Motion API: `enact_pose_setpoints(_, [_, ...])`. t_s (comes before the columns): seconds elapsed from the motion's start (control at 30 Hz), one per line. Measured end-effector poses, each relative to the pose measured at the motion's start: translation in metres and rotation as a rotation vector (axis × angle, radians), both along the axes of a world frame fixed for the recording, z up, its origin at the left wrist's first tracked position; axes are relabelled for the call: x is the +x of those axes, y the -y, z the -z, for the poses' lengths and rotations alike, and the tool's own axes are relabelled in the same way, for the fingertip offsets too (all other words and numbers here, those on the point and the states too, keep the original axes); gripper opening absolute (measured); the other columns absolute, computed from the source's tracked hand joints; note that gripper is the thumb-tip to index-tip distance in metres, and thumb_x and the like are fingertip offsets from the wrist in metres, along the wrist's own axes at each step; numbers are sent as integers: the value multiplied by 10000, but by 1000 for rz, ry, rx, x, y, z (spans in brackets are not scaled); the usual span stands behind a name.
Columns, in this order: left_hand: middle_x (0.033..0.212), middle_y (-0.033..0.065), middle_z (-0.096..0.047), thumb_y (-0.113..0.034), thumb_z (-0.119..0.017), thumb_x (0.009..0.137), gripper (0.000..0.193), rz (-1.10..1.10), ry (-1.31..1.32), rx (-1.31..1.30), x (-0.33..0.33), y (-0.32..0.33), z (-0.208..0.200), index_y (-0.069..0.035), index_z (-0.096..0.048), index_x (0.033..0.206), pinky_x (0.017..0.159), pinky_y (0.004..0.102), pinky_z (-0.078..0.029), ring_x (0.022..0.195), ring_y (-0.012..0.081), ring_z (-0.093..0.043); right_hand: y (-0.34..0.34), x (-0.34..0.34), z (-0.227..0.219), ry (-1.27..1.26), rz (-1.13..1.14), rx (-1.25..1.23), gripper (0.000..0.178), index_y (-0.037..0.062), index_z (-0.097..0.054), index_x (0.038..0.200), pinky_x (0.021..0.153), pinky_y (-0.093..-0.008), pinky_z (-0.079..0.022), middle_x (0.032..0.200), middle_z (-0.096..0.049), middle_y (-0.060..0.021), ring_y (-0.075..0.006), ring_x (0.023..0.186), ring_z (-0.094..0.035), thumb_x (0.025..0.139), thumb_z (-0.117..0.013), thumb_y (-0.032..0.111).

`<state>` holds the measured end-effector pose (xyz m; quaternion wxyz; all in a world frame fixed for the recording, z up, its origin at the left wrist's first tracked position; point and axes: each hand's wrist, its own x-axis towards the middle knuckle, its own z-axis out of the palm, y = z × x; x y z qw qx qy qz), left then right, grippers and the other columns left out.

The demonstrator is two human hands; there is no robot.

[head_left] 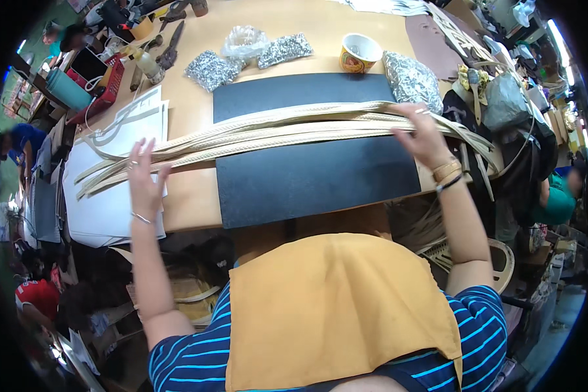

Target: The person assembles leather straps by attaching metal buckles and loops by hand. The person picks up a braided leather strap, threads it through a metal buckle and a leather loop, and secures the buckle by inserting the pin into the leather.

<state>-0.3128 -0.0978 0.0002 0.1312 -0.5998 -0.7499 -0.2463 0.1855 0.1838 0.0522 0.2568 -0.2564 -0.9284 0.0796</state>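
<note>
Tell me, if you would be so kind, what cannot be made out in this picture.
All in the head view:
- Middle of the black mat: hidden by the pale straps.
- Whether the left hand touches the straps: seen from above, any gap is unclear.
- Whether the right hand grips them: the hand itself covers the spot.
- Silver pieces: too small to identify.
- Person in red: too small at the rim.

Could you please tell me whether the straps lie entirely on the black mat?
No, the straps extend left over the white sheets.
</note>
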Motion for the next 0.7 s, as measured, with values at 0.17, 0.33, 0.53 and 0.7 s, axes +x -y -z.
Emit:
enact_pose_setpoints(0.17, [1046, 76, -641, -18, -638, 897, 242, 381, 974, 24, 164, -6, 3, -17, -629, 1138, 860, 283, -500, 948, 143, -613, 55, -82, 44, 53, -127, 42, 341, 105, -651, 1120, 939, -407, -430, 1069, -642, -81, -275, 997, -593, 834, -710, 279])
enact_pose_setpoints(0.33, [1145, 103, -628, -131, -540, 980, 363, 505, 1901, -401, 218, -20, -9, -12, -503, 1322, 934, 304, -495, 1074, 187, -617, 51, -97, 42, 38, -97, -190, 225, 50, -639, 936, 762, -403, -439, 913, -622, -108, -295, 903, -581, 814, -732, 214])
enact_pose_setpoints(0.53, [1227, 110, -589, -269, -417, 1037, 415, 261, 2377, -49, 207, -40, -13, -80, -396, 1405, 992, 408, -463, 1175, 235, -565, 110, -85, -6, 90, -212, -604, 159, 46, -571, 912, 651, -390, -495, 777, -631, -142, -314, 730, -625, 893, -656, 179])
enact_pose_setpoints(0.7, [759, -24, -439, -227, -410, 1047, 171, 113, 2268, 952, 131, -40, 3, -118, -519, 1121, 669, 239, -447, 646, 74, -435, 152, -16, -6, 251, -124, -974, 160, 14, -642, 994, 624, -334, -511, 773, -664, -161, -256, 664, -664, 929, -615, 158])
